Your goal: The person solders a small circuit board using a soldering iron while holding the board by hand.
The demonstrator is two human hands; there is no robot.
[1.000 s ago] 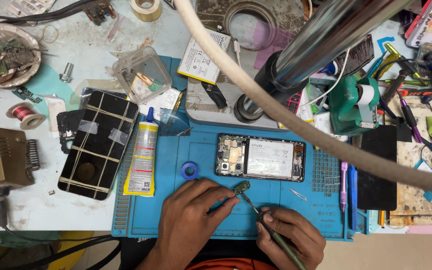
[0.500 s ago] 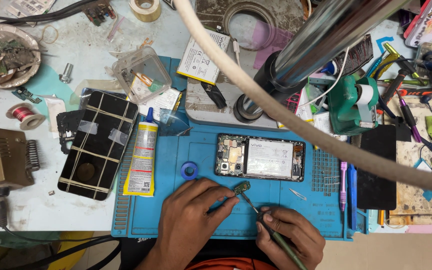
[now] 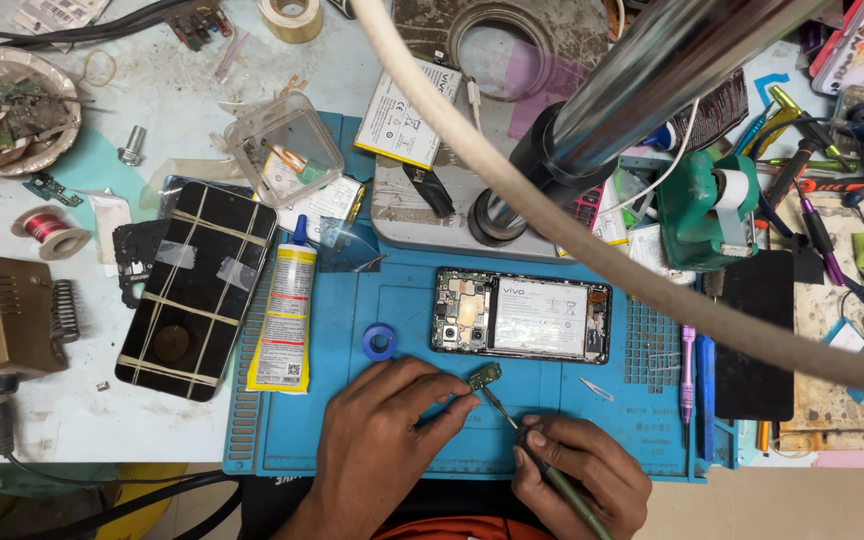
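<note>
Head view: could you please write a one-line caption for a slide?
Left hand steadies a small circuit board on a blue mat while right hand touches a thin tool to it.

a small green circuit board (image 3: 484, 377) lies flat on the blue work mat (image 3: 432, 440), just below the opened phone. it is a little irregular piece, with metal parts dotted over its face. the left hand (image 3: 387, 440) pins it at its left edge with the fingertips. a thin tool with a green handle (image 3: 552, 478), gripped in the right hand (image 3: 582, 475), slants up and to the left, its dark metal tip meeting the board's lower right edge. both hands rest low on the mat, close together.
</note>
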